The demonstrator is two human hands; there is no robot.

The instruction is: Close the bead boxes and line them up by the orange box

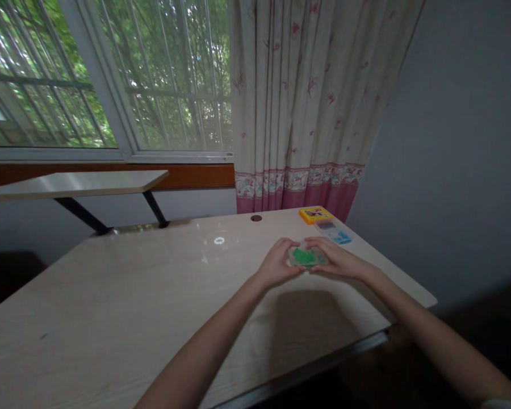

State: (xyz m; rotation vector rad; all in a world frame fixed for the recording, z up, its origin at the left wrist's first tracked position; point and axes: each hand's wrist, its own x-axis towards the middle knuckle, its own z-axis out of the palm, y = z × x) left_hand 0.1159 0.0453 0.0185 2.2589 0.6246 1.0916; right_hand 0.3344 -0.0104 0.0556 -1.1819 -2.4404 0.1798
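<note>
Between my two hands is a small clear plastic box [304, 257] with something bright green inside. My left hand [278, 262] grips its left side, thumb at the near edge and fingers at the far edge. On the other side, my right hand [333, 258] holds the box in the same way. Whether the box rests on the desk or is slightly raised, I cannot tell. Just beyond my right hand lies another clear box [333, 232] with blue and dark contents. A yellow-orange box [315, 214] with a printed picture sits behind that one.
The pale wooden desk [132, 284] has a round cable hole [256, 218] near its back edge. At the back left a raised shelf [89, 180] stands on black supports. A patterned curtain [298, 102] hangs behind the desk, beside a barred window.
</note>
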